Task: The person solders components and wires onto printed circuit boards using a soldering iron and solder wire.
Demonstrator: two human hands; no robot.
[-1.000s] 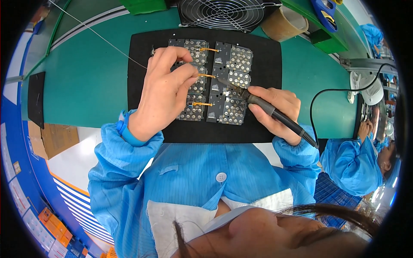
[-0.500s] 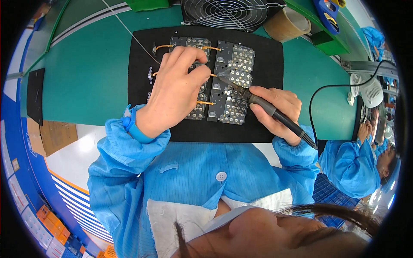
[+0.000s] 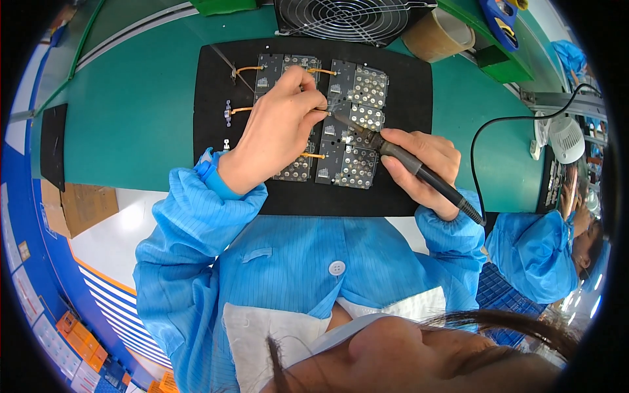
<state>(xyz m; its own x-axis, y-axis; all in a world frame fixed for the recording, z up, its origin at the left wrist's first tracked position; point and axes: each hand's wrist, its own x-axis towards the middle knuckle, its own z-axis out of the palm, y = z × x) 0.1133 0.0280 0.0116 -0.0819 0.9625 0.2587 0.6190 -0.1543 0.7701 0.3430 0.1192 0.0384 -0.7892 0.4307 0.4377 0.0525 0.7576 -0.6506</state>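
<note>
A flat green workbench top fills the upper scene. At twelve o'clock stands a round black wire-grille fan; toward one o'clock lies a brown roll of packing tape. At nine o'clock a blue floor border runs past brown cardboard. Light is bright and even.

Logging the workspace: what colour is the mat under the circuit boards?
Black; the mat lies on a green table, clearest in the head view.
</note>
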